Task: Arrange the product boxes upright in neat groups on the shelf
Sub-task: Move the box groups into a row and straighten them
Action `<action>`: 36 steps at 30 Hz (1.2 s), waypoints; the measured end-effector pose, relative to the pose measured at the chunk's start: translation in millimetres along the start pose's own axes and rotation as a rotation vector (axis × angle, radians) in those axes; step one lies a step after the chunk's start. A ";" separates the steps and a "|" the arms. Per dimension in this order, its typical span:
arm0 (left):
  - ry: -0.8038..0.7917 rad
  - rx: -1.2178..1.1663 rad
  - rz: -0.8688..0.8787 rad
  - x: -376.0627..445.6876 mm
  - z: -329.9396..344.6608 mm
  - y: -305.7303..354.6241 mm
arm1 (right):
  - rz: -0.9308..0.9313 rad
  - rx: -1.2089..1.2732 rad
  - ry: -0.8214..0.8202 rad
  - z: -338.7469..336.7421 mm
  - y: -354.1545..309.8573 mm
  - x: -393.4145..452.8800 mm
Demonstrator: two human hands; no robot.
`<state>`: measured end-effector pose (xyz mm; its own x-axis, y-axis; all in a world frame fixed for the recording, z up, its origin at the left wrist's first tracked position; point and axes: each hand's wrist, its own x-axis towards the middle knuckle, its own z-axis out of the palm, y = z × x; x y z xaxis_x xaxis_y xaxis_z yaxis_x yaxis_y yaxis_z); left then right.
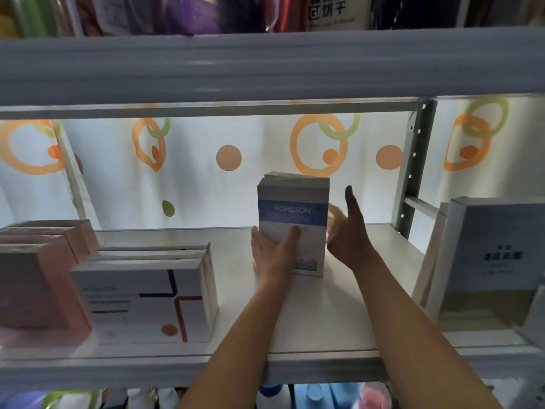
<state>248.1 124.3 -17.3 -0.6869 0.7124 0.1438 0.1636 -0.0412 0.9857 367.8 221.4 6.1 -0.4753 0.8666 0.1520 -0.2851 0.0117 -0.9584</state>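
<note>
Head view showed the upright blue box (293,222) at twelve o'clock, long axis vertical, left hand (272,255) gripping it, right hand (346,234) open-fingered beside.

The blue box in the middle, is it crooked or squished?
Not squished. The blue box stands upright between both hands. The box behind it sits slightly askew, its top corner poking out to the left, so the pair isn't lined up.
</note>
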 end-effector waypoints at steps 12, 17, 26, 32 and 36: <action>-0.041 -0.003 0.160 0.9 3.9 -11.8 | -0.033 -0.020 0.044 16.9 -0.4 30.3; -0.040 0.001 0.166 -1.6 1.6 -10.4 | -0.039 -0.042 -0.001 11.5 10.0 29.8; -0.074 -0.001 0.189 -22.3 0.0 -6.9 | -0.052 -0.056 0.111 -4.3 15.8 16.4; -0.116 -0.005 0.216 -34.0 -8.5 -4.0 | 0.116 -0.231 0.222 -13.6 6.8 -5.7; -0.138 -0.010 0.191 -37.5 -12.1 -3.3 | 0.181 -0.199 0.241 -11.5 -4.9 -35.1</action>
<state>264.7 89.2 -24.9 -0.5406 0.7801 0.3150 0.2735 -0.1911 0.9427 395.5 196.7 2.7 -0.2868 0.9559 -0.0627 -0.0358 -0.0761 -0.9965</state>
